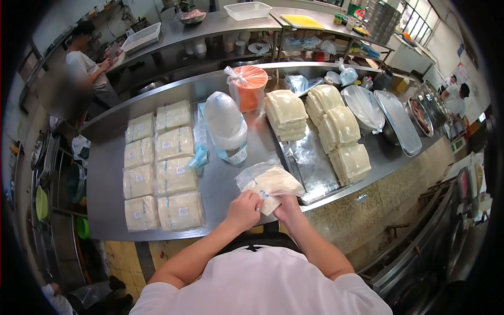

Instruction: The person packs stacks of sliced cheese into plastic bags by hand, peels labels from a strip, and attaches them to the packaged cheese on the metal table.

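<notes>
Both hands hold a clear plastic bag [273, 181] with pale flat sheets in it, at the table's near edge. My left hand [244, 209] has its fingers closed on the bag's left side. At the lower right, my right hand [287, 208] grips the same bag. Left of them lie two columns of packed bags [178, 210] with small labels. Just beyond the hands stands a roll of clear plastic bags [226, 121]. Stacks of pale sheets [350, 160] rest on a metal tray [310, 170] to the right.
An orange container [249, 94] stands at the table's back rim. A lidded clear container [398, 123] and a plastic-covered bowl [362, 107] are at the right. One person [86, 65] works at the far left; others [455, 97] are at the far right.
</notes>
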### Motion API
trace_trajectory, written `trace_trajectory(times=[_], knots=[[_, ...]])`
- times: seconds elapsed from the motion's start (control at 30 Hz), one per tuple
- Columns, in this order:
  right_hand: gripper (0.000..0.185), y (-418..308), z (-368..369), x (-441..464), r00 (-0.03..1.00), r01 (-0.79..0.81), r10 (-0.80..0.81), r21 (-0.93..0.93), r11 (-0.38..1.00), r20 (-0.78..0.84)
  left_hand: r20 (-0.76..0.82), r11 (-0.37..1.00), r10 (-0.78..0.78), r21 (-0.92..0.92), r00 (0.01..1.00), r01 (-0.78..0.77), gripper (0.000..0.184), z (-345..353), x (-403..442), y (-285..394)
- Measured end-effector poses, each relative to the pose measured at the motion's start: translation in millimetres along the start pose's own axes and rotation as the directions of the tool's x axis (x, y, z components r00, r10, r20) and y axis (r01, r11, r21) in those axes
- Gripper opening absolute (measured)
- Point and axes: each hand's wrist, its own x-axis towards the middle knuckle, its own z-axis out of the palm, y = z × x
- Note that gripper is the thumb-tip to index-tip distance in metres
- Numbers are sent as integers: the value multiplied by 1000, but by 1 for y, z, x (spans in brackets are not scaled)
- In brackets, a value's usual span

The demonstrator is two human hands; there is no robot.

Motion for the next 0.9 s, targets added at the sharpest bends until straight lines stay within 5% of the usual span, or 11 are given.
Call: trace_trajectory(times=[0.13,0.37,0.47,0.5,0.57,0.7,0.8,0.9], knots=[[33,16,-24,38,992,-81,91,111,990,-83,-17,999,-18,-29,1000,17,12,-5,4,10],[23,22,1,49,969,-138,93,-194,971,-227,93,976,58,-215,994,-37,17,21,-19,20],[26,34,-13,44,981,-97,42,-291,952,-190,185,990,-47,-123,982,70,23,20,-16,14],[30,39,-31,52,959,-231,174,-257,938,-224,213,989,-93,-91,973,114,25,16,-14,15],[40,47,-76,79,862,-480,424,-177,859,-277,63,997,-29,-74,998,34,29,18,-1,22],[41,61,-73,57,924,-375,358,-144,916,-134,-30,996,51,80,998,-49,30,37,39,37],[43,63,-68,49,940,-338,330,-119,934,-83,406,957,-64,283,911,-59,26,61,64,17],[44,62,-68,48,946,-324,321,-106,940,-41,361,964,49,228,931,-139,20,59,66,28]])
